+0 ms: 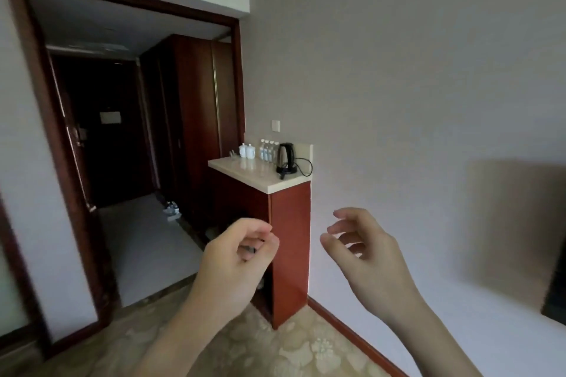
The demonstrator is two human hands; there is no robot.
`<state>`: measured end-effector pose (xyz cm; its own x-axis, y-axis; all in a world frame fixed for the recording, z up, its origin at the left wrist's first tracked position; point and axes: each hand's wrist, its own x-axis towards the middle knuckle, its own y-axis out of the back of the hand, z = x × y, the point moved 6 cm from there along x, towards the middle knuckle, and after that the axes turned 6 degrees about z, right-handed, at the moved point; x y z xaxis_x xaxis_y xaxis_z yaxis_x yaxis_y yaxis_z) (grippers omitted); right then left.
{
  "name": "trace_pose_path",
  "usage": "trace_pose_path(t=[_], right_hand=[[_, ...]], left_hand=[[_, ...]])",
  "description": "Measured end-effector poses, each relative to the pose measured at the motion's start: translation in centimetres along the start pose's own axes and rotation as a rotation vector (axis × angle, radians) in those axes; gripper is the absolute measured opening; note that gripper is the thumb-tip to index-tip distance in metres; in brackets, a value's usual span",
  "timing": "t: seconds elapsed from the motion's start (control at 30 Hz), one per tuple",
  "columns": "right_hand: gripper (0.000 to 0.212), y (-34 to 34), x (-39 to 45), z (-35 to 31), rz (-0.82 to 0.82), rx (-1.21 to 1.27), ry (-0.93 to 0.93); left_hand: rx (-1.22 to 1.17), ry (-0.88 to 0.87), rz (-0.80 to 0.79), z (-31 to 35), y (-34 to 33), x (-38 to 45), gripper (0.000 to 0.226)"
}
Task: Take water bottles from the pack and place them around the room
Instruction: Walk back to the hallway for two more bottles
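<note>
Several clear water bottles with white caps stand in a row at the back of a pale counter on a red-brown cabinet, beside a black kettle. A small pack of bottles lies on the hallway floor by the wardrobe. My left hand hovers in front of the cabinet's lower part with fingers curled; a small dark shape shows between them, too blurred to name. My right hand is raised to the right of the cabinet, fingers apart, holding nothing.
Two white squat bottles stand left of the water bottles. A dark wardrobe lines the hallway, which leads to a dark door. The cabinet has an open lower shelf. Patterned carpet underfoot; the right wall carries a dark panel.
</note>
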<state>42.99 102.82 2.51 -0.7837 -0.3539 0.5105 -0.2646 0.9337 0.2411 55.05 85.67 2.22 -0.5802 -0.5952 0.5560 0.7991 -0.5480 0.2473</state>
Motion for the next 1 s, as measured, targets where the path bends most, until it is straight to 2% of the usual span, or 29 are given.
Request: trace_pose_path(t=[0.2,0.43,0.67,1.0], right_hand=[[0.027,-10.4,9.6,3.9,-0.162,0.131,-0.01],[0.032,-25.3,20.7,9.4,-0.356,0.211,0.042],[0.031,-38.5,35.4,13.8,-0.45,0.282,0.086],[0.028,-59.8,50.7,17.6,-0.558,0.262,0.133]], left_hand=[[0.114,0.063,0.103,-7.8,2.6,8.0,0.008],[0.177,0.167,0.296,-19.2,5.0,19.1,0.01],[0.245,0.186,0.38,-27.7,5.6,33.7,0.011],[0.308,0.216,0.512,-42.9,13.2,50.1,0.005]])
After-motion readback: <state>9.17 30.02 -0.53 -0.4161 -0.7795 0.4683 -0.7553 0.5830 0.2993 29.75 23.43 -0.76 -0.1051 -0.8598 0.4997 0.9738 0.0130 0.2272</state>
